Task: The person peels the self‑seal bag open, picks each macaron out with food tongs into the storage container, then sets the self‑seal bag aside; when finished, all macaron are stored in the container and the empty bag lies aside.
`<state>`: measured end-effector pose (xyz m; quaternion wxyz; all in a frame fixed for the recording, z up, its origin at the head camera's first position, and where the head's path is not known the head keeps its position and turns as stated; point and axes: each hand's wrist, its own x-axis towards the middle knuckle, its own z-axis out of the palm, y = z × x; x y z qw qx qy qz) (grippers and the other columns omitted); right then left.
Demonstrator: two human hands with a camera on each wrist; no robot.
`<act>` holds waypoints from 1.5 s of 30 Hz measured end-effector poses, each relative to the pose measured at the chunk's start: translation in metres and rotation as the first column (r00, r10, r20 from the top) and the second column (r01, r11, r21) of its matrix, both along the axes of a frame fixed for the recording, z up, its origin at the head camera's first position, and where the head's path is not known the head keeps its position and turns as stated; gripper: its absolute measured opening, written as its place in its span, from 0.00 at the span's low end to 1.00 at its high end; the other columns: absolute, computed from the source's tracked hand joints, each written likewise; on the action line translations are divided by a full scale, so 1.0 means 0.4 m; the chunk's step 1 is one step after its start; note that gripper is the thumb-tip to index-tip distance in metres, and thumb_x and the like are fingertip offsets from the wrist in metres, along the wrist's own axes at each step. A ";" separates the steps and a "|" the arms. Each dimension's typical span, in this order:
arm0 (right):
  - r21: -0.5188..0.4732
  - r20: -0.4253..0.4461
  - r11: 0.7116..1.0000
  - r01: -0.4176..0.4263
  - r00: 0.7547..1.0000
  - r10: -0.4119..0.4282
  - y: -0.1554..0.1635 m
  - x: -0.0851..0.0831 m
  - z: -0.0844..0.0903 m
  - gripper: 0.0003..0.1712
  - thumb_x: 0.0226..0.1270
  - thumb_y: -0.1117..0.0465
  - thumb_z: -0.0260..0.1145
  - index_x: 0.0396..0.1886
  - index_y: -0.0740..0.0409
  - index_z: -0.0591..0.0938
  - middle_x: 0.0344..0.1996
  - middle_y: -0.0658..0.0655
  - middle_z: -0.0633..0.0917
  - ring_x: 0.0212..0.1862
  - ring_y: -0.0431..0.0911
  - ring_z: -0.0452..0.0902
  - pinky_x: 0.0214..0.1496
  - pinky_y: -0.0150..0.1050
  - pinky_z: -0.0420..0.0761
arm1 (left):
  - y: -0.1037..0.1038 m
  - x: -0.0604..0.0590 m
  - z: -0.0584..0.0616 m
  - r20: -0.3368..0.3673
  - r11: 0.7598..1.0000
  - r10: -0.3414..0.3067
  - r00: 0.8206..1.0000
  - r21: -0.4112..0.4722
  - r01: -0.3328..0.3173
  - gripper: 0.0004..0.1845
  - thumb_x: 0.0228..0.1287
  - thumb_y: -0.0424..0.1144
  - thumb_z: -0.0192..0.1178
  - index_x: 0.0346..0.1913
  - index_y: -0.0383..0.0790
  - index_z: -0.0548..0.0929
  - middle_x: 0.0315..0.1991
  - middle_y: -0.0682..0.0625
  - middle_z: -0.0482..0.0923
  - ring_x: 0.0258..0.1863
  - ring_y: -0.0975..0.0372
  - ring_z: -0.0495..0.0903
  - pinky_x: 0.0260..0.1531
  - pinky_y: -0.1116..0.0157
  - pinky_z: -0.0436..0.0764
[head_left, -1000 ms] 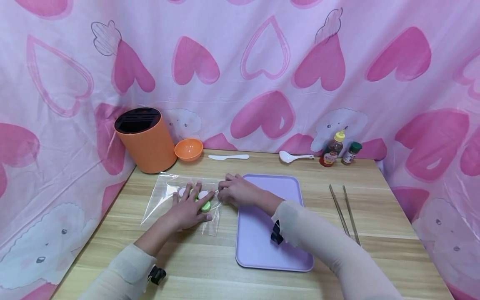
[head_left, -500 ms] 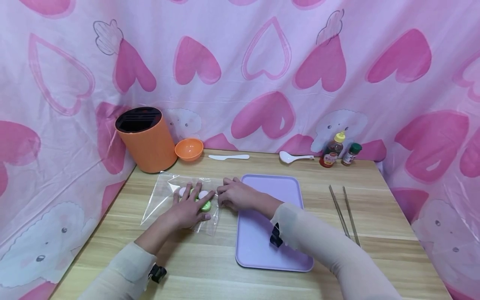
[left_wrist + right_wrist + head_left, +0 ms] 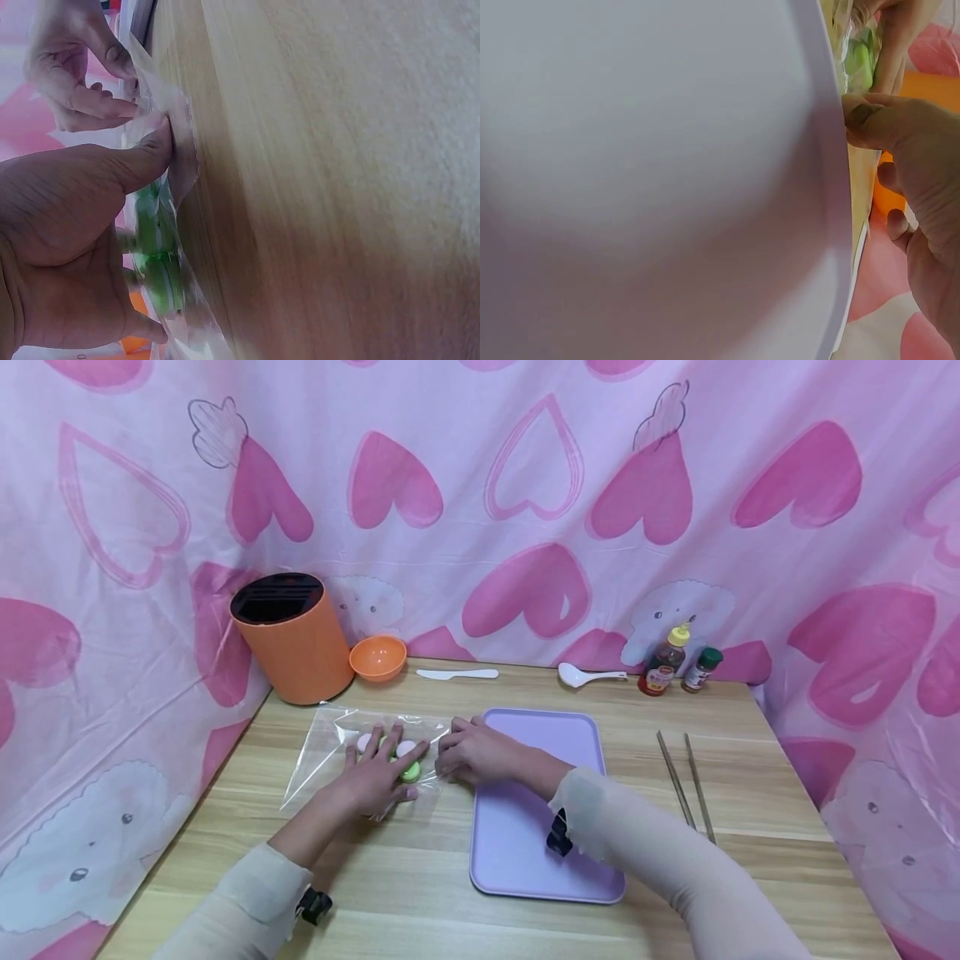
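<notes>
A clear plastic bag point(image 3: 311, 760) lies flat on the table with several round green and pale pieces inside; the green ones point(image 3: 159, 281) look like macarons with a light filling. My left hand point(image 3: 372, 781) rests on the bag with its fingers spread over these pieces, partly hiding them. In the left wrist view its thumb touches the bag near the edge. At the bag's right side, by the tray's left rim, my right hand point(image 3: 476, 752) pinches the bag's edge between thumb and fingers, the other fingers loosely bent. The fold it holds is partly hidden.
A purple tray point(image 3: 525, 860) lies under my right forearm. Chopsticks point(image 3: 686, 785) lie to its right. Along the back stand an orange knife block point(image 3: 300, 652), an orange bowl point(image 3: 378, 658), a white knife point(image 3: 457, 674), a white spoon point(image 3: 588, 675), a sauce bottle point(image 3: 663, 664) and a green-capped jar point(image 3: 702, 668).
The bag's right edge has been drawn in and its near right corner has folded up toward my left hand. My right hand has shifted slightly downward; the left stays in place.
</notes>
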<state>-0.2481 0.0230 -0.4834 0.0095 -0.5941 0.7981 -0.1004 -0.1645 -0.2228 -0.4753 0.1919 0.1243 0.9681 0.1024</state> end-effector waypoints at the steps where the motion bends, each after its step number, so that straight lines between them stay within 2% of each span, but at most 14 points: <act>1: 0.001 0.001 1.000 -0.005 1.000 0.005 -0.003 0.004 0.001 0.08 0.74 0.55 0.78 0.50 0.40 0.94 0.49 0.41 0.91 0.49 0.44 0.73 0.48 0.38 0.66 | 0.000 -0.001 -0.002 0.001 1.000 0.001 1.000 -0.002 -0.001 0.43 0.81 0.61 0.61 0.91 0.62 0.55 0.92 0.33 0.33 0.89 0.28 0.32 0.77 0.15 0.39; 8: 0.025 -0.015 1.000 -0.014 1.000 0.014 -0.016 0.021 -0.002 0.04 0.75 0.56 0.76 0.44 0.39 0.94 0.44 0.40 0.88 0.48 0.43 0.73 0.47 0.37 0.67 | 0.004 -0.001 0.000 -0.002 1.000 0.000 1.000 0.011 0.000 0.43 0.81 0.59 0.62 0.91 0.61 0.56 0.92 0.32 0.34 0.89 0.27 0.33 0.77 0.15 0.39; 14: 0.012 -0.047 1.000 -0.018 0.999 0.018 0.005 0.020 0.000 0.05 0.72 0.55 0.79 0.40 0.36 0.96 0.43 0.39 0.88 0.49 0.42 0.75 0.50 0.40 0.70 | 0.006 0.005 0.003 -0.008 1.000 -0.003 1.000 0.007 0.003 0.43 0.81 0.59 0.62 0.91 0.61 0.57 0.92 0.32 0.35 0.89 0.28 0.34 0.77 0.15 0.40; 17: 0.006 -0.039 1.000 -0.011 0.999 0.011 0.013 0.020 -0.001 0.05 0.72 0.55 0.80 0.42 0.37 0.96 0.43 0.39 0.89 0.48 0.43 0.75 0.51 0.41 0.70 | 0.006 0.007 0.003 -0.015 1.000 -0.004 1.000 0.004 0.004 0.43 0.81 0.59 0.62 0.90 0.61 0.57 0.92 0.32 0.35 0.89 0.27 0.34 0.77 0.15 0.40; 23: 0.009 -0.007 1.000 -0.001 1.000 0.001 0.007 0.028 -0.008 0.08 0.75 0.48 0.78 0.50 0.36 0.94 0.46 0.39 0.88 0.50 0.42 0.72 0.50 0.40 0.68 | 0.005 0.007 0.003 -0.016 1.000 -0.002 1.000 0.005 0.002 0.43 0.80 0.60 0.62 0.90 0.61 0.57 0.92 0.32 0.34 0.89 0.27 0.34 0.77 0.15 0.39; 28: -0.006 -0.011 1.000 -0.016 1.000 0.016 0.002 0.035 -0.013 0.03 0.75 0.51 0.77 0.44 0.36 0.95 0.45 0.40 0.87 0.50 0.42 0.73 0.50 0.38 0.67 | 0.007 0.009 0.005 -0.004 1.000 0.002 1.000 0.000 -0.002 0.43 0.80 0.60 0.63 0.90 0.62 0.56 0.92 0.33 0.33 0.89 0.28 0.32 0.77 0.16 0.39; 35: 0.014 -0.074 1.000 -0.027 0.997 0.028 0.016 0.034 -0.011 0.07 0.72 0.54 0.78 0.42 0.33 0.97 0.47 0.40 0.87 0.52 0.42 0.74 0.50 0.38 0.69 | 0.007 0.008 0.008 -0.014 1.000 -0.001 1.000 0.011 0.001 0.42 0.81 0.57 0.63 0.90 0.61 0.58 0.92 0.32 0.36 0.89 0.26 0.35 0.75 0.14 0.42; 42: -0.009 0.023 0.999 -0.033 0.999 0.034 0.007 0.051 -0.006 0.08 0.76 0.48 0.77 0.49 0.37 0.95 0.48 0.39 0.89 0.52 0.41 0.73 0.52 0.37 0.67 | 0.006 0.008 0.007 -0.014 1.000 -0.004 1.000 0.006 0.004 0.43 0.81 0.58 0.63 0.90 0.61 0.57 0.92 0.32 0.35 0.89 0.26 0.34 0.76 0.15 0.40; 45: -0.003 0.035 0.999 -0.038 0.999 0.038 -0.004 0.061 -0.007 0.08 0.77 0.48 0.75 0.51 0.38 0.95 0.47 0.38 0.89 0.50 0.41 0.71 0.50 0.36 0.65 | 0.005 0.007 0.005 -0.013 1.000 -0.004 1.000 0.001 0.004 0.43 0.81 0.59 0.63 0.91 0.61 0.56 0.92 0.32 0.34 0.89 0.27 0.33 0.77 0.15 0.40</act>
